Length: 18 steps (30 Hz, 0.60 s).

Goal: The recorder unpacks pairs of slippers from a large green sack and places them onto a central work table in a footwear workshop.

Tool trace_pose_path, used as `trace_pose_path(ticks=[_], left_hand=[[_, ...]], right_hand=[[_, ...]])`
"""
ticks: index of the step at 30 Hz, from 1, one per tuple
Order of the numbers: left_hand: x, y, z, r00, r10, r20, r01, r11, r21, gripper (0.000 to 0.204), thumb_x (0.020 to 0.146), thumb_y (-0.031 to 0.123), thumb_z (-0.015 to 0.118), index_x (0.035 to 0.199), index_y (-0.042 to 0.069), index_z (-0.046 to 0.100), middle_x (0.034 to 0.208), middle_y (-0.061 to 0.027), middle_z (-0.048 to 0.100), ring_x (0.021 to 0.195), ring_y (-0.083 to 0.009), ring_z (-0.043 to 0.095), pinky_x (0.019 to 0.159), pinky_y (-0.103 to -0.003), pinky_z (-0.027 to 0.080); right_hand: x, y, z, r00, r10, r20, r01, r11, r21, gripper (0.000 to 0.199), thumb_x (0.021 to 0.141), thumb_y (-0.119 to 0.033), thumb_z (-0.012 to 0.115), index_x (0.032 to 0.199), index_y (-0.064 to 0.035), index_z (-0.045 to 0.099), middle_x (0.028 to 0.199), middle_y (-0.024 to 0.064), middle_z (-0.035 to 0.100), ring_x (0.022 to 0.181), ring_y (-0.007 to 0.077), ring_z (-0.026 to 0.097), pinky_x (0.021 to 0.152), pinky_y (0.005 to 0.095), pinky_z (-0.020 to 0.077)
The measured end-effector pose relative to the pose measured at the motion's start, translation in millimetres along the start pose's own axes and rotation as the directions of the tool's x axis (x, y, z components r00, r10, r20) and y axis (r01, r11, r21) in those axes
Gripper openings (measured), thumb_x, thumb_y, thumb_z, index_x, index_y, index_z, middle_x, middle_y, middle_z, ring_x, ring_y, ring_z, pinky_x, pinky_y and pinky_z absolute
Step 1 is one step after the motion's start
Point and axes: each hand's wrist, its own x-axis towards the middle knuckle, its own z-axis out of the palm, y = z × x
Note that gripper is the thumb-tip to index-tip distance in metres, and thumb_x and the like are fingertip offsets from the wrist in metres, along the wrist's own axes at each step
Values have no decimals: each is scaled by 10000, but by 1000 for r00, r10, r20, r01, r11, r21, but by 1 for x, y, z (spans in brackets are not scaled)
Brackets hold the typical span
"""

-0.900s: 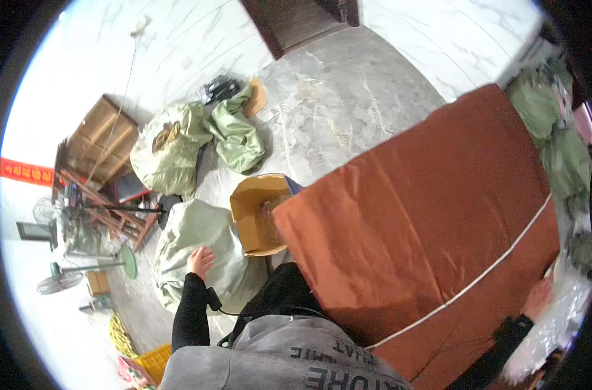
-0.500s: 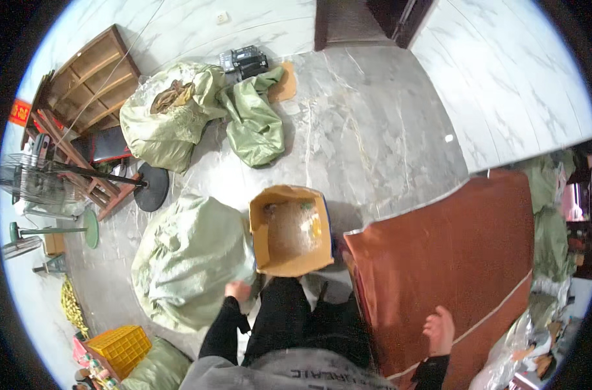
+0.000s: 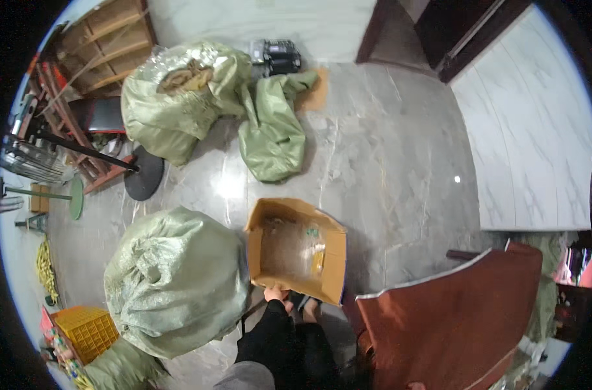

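Note:
An open-topped cardboard box (image 3: 332, 263) stands on the floor in front of my feet, slightly turned, with a yellow piece and small green bits on its bottom. My left hand (image 3: 276, 293) is closed on the near rim of this box, its thumb side over the edge. Close by on the left bulges a large, full, pale green woven sack (image 3: 179, 279). Of my right hand (image 3: 416, 386) only a skin-coloured sliver seems to show at the lower edge, by the red-brown cover; its fingers are hidden.
The red-brown cover (image 3: 439, 318) lies over something low at the right. Further off are an opened stuffed sack (image 3: 172, 120), a slack green sack (image 3: 273, 140) and a black device (image 3: 276, 57). A fan's round base (image 3: 144, 174) and yellow crate (image 3: 88, 331) stand left.
My left hand has moved from beside the full sack to the box's near rim. The box appears turned slightly. My right hand has dropped almost out of sight, and the view has shifted.

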Motion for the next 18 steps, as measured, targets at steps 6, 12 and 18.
trace_pose_path(ticks=[6, 12, 18], left_hand=[[-17, 149, 98, 978, 81, 191, -76, 997, -32, 207, 743, -42, 499, 948, -63, 480, 884, -215, 570, 761, -383, 607, 598, -490, 566], [30, 264, 73, 962, 252, 104, -237, 962, -137, 161, 757, -8, 543, 914, -33, 520, 886, -188, 580, 792, -323, 616, 634, -468, 546], [77, 326, 65, 991, 129, -28, -131, 945, -301, 250, 819, -18, 459, 1069, -18, 451, 966, -161, 569, 846, -333, 610, 690, -457, 552]], right_hand=[[8, -39, -7, 995, 85, 55, -86, 996, 15, 251, 842, -247, 584, 966, -29, 592, 765, 133, 640, 677, 222, 630, 607, 293, 523], [20, -94, 22, 992, -64, 111, 88, 970, -226, 269, 874, -256, 538, 1040, -46, 571, 859, 120, 651, 740, 206, 637, 654, 305, 522], [8, -131, 89, 993, 86, 78, -54, 938, -342, 272, 887, -253, 521, 1075, -60, 561, 904, 99, 645, 803, 204, 631, 668, 326, 513]])
